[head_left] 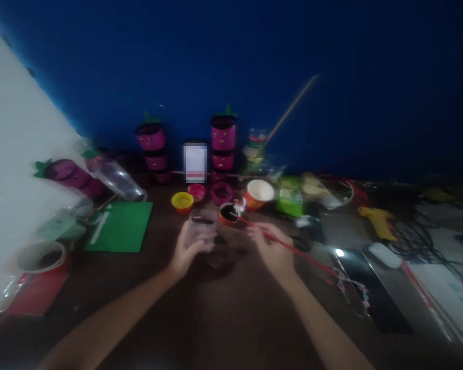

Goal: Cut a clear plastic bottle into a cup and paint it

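Wrapped round a clear plastic cup [201,229], my left hand [191,246] holds it above the table; a dark band shows near its top. My right hand [272,249] grips a long red stick [293,249], closed around it. The stick's far end reaches a small cup of dark paint [229,213], where something whitish shows, blurred. Close by stand a yellow cup [182,202], a pink paint cup [196,192], a purple ring-shaped piece [221,193] and a white-lined paper cup [259,194].
Purple figures with faces [223,139] stand along the blue wall. At left are a plastic bottle [119,177], green sheet [119,226] and larger cup [42,257]. A yellow glue gun [378,221], white mouse [386,255], cables and black panel [374,290] lie right.
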The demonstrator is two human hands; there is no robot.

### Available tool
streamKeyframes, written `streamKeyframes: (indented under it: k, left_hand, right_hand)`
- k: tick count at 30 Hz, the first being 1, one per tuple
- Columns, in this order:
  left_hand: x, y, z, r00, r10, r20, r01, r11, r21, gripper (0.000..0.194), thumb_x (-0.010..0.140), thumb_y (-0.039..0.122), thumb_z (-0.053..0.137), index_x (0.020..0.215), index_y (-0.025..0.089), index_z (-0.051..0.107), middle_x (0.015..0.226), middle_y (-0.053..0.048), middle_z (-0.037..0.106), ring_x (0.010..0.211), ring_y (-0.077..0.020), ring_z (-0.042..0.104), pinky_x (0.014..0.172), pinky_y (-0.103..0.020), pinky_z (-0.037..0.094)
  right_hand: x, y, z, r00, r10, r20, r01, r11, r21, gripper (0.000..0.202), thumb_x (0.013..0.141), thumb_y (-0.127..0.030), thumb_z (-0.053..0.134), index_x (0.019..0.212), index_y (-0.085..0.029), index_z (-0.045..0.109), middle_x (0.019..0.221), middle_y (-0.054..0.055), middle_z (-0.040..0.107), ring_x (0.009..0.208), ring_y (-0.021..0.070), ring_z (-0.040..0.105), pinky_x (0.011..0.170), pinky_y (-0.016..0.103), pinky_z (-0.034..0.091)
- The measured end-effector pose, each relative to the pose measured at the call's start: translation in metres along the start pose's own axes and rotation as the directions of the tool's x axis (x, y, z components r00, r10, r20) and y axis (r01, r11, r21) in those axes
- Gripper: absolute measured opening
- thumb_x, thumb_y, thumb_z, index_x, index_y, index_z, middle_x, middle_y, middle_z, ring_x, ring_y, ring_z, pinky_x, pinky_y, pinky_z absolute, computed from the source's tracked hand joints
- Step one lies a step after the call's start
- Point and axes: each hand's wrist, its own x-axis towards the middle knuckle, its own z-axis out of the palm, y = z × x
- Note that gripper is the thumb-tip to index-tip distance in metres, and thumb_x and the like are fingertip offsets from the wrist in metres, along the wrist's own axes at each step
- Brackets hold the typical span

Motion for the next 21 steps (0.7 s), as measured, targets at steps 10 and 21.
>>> streamKeyframes:
  k: [10, 21]
  left_hand:
    - [0.002, -0.002, 0.002, 0.994, -0.033, -0.102, 0.04, 0.997, 0.063, 0.056, 0.072, 0.04, 0.07, 0.113, 0.021, 0.039, 0.089, -0.005, 0.064, 0.082, -0.0239, 0.068, 0.062, -0.032, 0.057]
    - [0.002, -0.002, -0.002, 0.995, -0.069, -0.066, 0.072, 0.996, 0.049, 0.054, 0.073, 0.041, 0.069, 0.111, 0.02, 0.037, 0.088, -0.004, 0.064, 0.077, -0.0219, 0.069, 0.062, -0.033, 0.057]
  right_hand:
    - [-0.005, -0.01, -0.015, 0.976, 0.186, -0.117, -0.09, 0.823, 0.561, 0.013, 0.074, -0.031, 0.066, 0.077, -0.018, 0.065, 0.067, 0.003, 0.072, 0.056, 0.0163, 0.067, 0.051, 0.027, 0.054]
    - [-0.025, -0.025, -0.017, 0.989, 0.123, 0.084, -0.147, 0.701, 0.697, 0.008, 0.072, -0.026, 0.068, 0.071, -0.019, 0.066, 0.062, 0.004, 0.072, 0.052, 0.0183, 0.068, 0.047, 0.028, 0.054]
